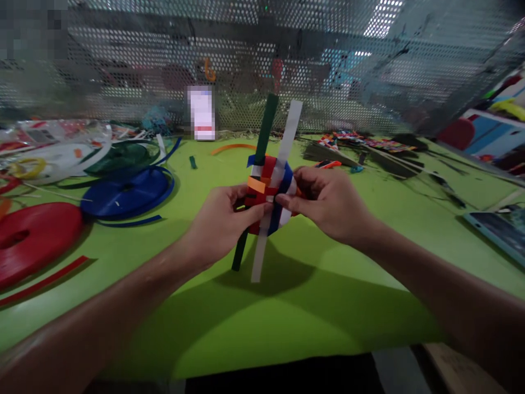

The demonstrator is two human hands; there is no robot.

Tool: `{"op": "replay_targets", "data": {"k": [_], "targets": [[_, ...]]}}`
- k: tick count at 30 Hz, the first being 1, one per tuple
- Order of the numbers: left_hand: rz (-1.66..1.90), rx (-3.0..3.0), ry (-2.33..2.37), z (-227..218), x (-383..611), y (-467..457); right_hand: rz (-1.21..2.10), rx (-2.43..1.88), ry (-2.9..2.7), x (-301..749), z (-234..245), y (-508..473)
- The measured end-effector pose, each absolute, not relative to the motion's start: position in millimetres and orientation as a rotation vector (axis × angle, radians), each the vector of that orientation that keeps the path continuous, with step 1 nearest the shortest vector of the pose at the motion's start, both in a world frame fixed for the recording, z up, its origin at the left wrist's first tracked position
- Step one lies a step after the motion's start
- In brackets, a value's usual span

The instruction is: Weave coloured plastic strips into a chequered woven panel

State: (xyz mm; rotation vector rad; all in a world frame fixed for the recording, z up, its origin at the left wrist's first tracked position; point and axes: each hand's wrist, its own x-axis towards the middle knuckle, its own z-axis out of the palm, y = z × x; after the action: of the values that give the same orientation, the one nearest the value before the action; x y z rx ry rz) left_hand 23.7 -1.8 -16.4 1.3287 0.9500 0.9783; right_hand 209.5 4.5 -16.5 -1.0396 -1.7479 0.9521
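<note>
Near the centre of the frame, the left hand (221, 219) and the right hand (334, 205) both pinch the multicoloured woven piece (267, 184). It seems light, springy, maybe slippery; its dense body is probably safer to hold than the protruding green strip (266, 129) or white strip (290, 131).

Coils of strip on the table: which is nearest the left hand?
The flat, round blue coil, nearest the left hand; the flat, round red coil lies farther left, the dark green coil farther back.
</note>
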Motion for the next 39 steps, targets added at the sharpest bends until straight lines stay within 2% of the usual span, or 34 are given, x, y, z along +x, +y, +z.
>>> {"op": "replay_targets", "data": {"k": [7, 19, 28, 39], "targets": [[0.935, 1.397, 0.961, -16.8, 22.4, -0.3, 1.021, -1.007, -1.713, 212.7, -21.4, 5.8], [0.977, 1.443, 1.004, -18.5, 19.0, 1.5, 0.805, -1.046, -1.679, 207.4, -30.0, 0.3], [0.921, 1.387, 0.975, -15.9, 18.9, 1.0, 1.164, -1.014, -1.707, 210.7, -22.2, 3.0], [0.996, 1.335, 0.944, -25.9, 20.4, -1.1, 1.199, -0.993, -1.614, 214.1, -25.2, 3.5]]}}
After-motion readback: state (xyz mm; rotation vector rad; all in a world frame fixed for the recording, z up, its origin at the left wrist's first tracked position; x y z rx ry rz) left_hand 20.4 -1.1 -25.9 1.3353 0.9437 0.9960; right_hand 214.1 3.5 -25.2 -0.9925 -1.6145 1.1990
